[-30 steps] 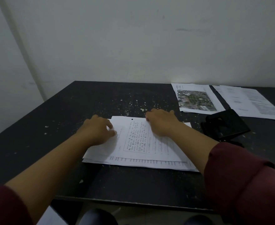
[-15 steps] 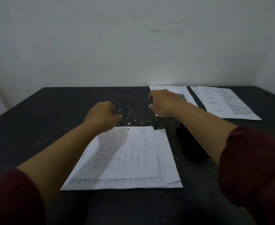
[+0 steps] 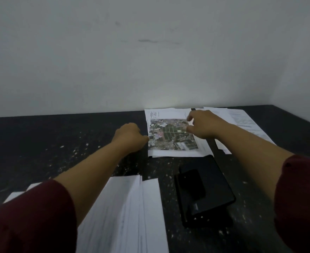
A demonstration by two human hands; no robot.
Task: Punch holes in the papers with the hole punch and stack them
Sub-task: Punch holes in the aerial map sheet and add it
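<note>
Map-printed sheet (image 3: 170, 134) lies flat centre-right of frame, far edge near the wall (image 3: 150, 61). Left hand (image 3: 130, 136) at its left edge, fingers curled under; contact with the paper edge unclear. Right hand (image 3: 203, 125) over its right side, thumb and fingers apart, loosely curled, holding nothing. More text sheets (image 3: 242, 121) at right, partly under the right forearm. Black hole punch (image 3: 203, 190) lower right, just below the map sheet. White paper stack (image 3: 125, 216) at bottom centre, blurred. Bare speckled tabletop (image 3: 50, 143) open at left.
</note>
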